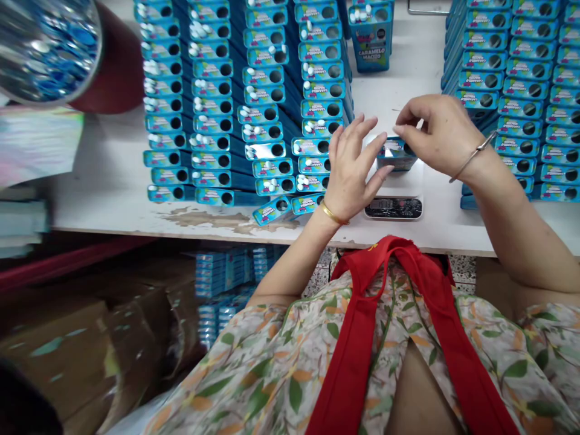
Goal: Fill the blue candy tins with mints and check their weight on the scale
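A blue candy tin (396,162) stands on a small kitchen scale (393,208) with a dark display panel, close to the table's front edge. My left hand (354,169) is at the tin's left side, fingers spread and holding nothing. Over the tin's top right, my right hand (441,128) has thumb and forefinger pinched together; whatever is between them is too small to make out. Several rows of blue candy tins (267,133) stand left of my hands, many with small white candies on their lids beside a dark round hole.
More rows of tins (521,109) stand at the right. Further back is a tin (371,51) marked "CARAMELO MACIZO". A round container (113,66) with blue and silver pieces stands at the far left, near a printed sheet (38,145). Cardboard boxes (54,362) sit below the table.
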The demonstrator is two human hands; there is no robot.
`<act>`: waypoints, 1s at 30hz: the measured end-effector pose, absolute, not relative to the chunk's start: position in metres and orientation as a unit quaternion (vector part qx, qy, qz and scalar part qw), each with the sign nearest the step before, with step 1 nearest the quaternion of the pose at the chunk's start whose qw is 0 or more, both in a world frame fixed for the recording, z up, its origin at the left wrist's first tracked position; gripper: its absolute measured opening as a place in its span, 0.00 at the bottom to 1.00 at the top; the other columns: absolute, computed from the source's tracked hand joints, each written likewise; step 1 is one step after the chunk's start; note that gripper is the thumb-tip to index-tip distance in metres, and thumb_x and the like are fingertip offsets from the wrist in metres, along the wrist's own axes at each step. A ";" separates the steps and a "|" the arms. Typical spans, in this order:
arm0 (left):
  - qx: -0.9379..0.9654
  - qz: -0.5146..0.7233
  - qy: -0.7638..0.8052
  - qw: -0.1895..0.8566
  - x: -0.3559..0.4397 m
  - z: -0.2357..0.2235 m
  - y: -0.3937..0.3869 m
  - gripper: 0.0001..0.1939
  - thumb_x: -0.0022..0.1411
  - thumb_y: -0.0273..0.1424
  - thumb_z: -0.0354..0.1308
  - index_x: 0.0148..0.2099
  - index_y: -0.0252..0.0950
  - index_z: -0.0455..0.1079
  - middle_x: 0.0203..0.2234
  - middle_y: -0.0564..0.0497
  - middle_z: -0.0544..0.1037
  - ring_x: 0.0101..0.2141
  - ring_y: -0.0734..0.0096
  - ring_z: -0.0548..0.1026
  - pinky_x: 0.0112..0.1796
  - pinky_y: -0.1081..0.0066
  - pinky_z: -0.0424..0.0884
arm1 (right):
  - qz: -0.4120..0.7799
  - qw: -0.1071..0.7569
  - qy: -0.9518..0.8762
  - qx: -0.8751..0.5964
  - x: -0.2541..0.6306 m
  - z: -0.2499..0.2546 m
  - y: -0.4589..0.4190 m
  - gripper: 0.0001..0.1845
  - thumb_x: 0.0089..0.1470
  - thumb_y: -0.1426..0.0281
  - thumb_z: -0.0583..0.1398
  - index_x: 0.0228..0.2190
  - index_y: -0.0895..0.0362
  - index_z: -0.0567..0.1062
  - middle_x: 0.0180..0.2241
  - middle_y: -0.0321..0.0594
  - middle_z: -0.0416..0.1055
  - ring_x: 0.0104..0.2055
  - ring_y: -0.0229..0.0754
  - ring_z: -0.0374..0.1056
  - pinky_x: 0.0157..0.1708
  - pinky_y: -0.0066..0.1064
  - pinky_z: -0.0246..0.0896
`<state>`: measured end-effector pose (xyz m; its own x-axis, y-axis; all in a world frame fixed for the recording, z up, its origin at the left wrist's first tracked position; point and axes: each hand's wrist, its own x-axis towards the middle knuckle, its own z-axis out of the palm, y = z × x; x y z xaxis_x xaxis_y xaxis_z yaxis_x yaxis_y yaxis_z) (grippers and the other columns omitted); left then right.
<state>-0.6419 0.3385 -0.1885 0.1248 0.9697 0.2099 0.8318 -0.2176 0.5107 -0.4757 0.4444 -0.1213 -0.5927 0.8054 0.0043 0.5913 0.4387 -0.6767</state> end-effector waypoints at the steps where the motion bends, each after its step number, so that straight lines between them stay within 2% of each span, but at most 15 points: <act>1: 0.737 0.258 0.611 0.131 -0.645 -0.187 0.337 0.33 0.69 0.57 0.39 0.65 0.44 0.58 0.67 0.46 0.60 0.71 0.57 0.48 0.68 0.44 0.45 | 0.352 0.188 -0.814 -0.422 -0.473 -0.119 0.444 0.04 0.54 0.76 0.62 0.29 0.56 0.76 0.28 0.37 0.70 0.32 0.39 0.65 0.41 0.35 0.65; 5: 0.718 0.278 0.631 0.101 -0.662 -0.176 0.327 0.30 0.70 0.56 0.38 0.64 0.46 0.58 0.67 0.47 0.60 0.71 0.59 0.50 0.68 0.47 0.49 | 0.570 0.266 -0.621 -0.468 -0.458 -0.108 0.444 0.18 0.47 0.91 0.58 0.33 0.58 0.76 0.29 0.33 0.71 0.27 0.31 0.65 0.26 0.23 0.58; 8: 0.693 0.305 0.648 0.087 -0.678 -0.171 0.317 0.30 0.70 0.55 0.40 0.64 0.45 0.57 0.66 0.48 0.61 0.69 0.56 0.52 0.68 0.45 0.49 | 0.636 0.257 -0.528 -0.501 -0.442 -0.107 0.445 0.17 0.48 0.93 0.58 0.32 0.60 0.75 0.27 0.33 0.74 0.26 0.32 0.71 0.29 0.23 0.66; 10: 0.674 0.325 0.658 0.086 -0.686 -0.172 0.312 0.29 0.70 0.55 0.40 0.64 0.45 0.57 0.66 0.48 0.61 0.69 0.55 0.54 0.68 0.44 0.49 | 0.624 0.260 -0.539 -0.503 -0.432 -0.112 0.443 0.12 0.54 0.88 0.59 0.33 0.60 0.73 0.24 0.35 0.74 0.25 0.36 0.74 0.29 0.27 0.70; 12: 0.661 0.334 0.667 0.080 -0.691 -0.174 0.308 0.29 0.70 0.55 0.40 0.64 0.47 0.57 0.65 0.49 0.63 0.68 0.54 0.55 0.68 0.44 0.51 | 0.591 0.283 -0.577 -0.487 -0.426 -0.119 0.441 0.08 0.56 0.82 0.62 0.32 0.58 0.71 0.21 0.33 0.72 0.23 0.38 0.73 0.25 0.28 0.69; 15: 0.655 0.330 0.677 0.064 -0.694 -0.177 0.304 0.28 0.70 0.56 0.39 0.64 0.48 0.58 0.63 0.48 0.65 0.67 0.54 0.57 0.66 0.43 0.56 | 0.548 0.322 -0.631 -0.445 -0.423 -0.126 0.437 0.10 0.54 0.71 0.68 0.30 0.55 0.70 0.19 0.32 0.69 0.19 0.39 0.69 0.17 0.28 0.60; 18: 0.653 0.330 0.678 0.067 -0.694 -0.182 0.303 0.27 0.71 0.54 0.39 0.63 0.47 0.58 0.63 0.49 0.64 0.67 0.54 0.56 0.65 0.43 0.56 | 0.524 0.337 -0.649 -0.437 -0.426 -0.127 0.435 0.14 0.51 0.63 0.70 0.29 0.54 0.70 0.19 0.32 0.68 0.17 0.38 0.65 0.14 0.29 0.53; 20: 0.660 0.331 0.670 0.076 -0.695 -0.188 0.304 0.26 0.72 0.52 0.39 0.63 0.45 0.57 0.64 0.51 0.62 0.67 0.55 0.55 0.66 0.44 0.54 | 0.510 0.338 -0.655 -0.443 -0.432 -0.128 0.434 0.14 0.50 0.64 0.70 0.29 0.53 0.70 0.20 0.32 0.68 0.16 0.37 0.64 0.14 0.29 0.52; 23: 0.680 0.325 0.652 0.081 -0.693 -0.196 0.306 0.26 0.73 0.50 0.38 0.64 0.44 0.53 0.64 0.54 0.61 0.67 0.57 0.52 0.66 0.44 0.51 | 0.491 0.336 -0.672 -0.441 -0.448 -0.133 0.434 0.10 0.51 0.72 0.68 0.29 0.54 0.71 0.21 0.30 0.67 0.17 0.34 0.63 0.15 0.28 0.52; 28: 0.677 0.368 0.636 0.047 -0.682 -0.192 0.308 0.19 0.72 0.47 0.46 0.58 0.46 0.63 0.58 0.51 0.68 0.61 0.59 0.64 0.62 0.47 0.63 | 0.435 0.298 -0.711 -0.465 -0.457 -0.133 0.438 0.06 0.53 0.76 0.66 0.30 0.58 0.72 0.29 0.31 0.69 0.19 0.26 0.60 0.18 0.25 0.50; 30: 0.675 0.373 0.635 0.040 -0.679 -0.187 0.306 0.18 0.71 0.46 0.47 0.56 0.46 0.65 0.57 0.50 0.69 0.59 0.59 0.66 0.60 0.48 0.66 | 0.441 0.310 -0.699 -0.471 -0.436 -0.124 0.443 0.02 0.59 0.74 0.63 0.34 0.58 0.74 0.37 0.34 0.71 0.24 0.25 0.62 0.22 0.23 0.53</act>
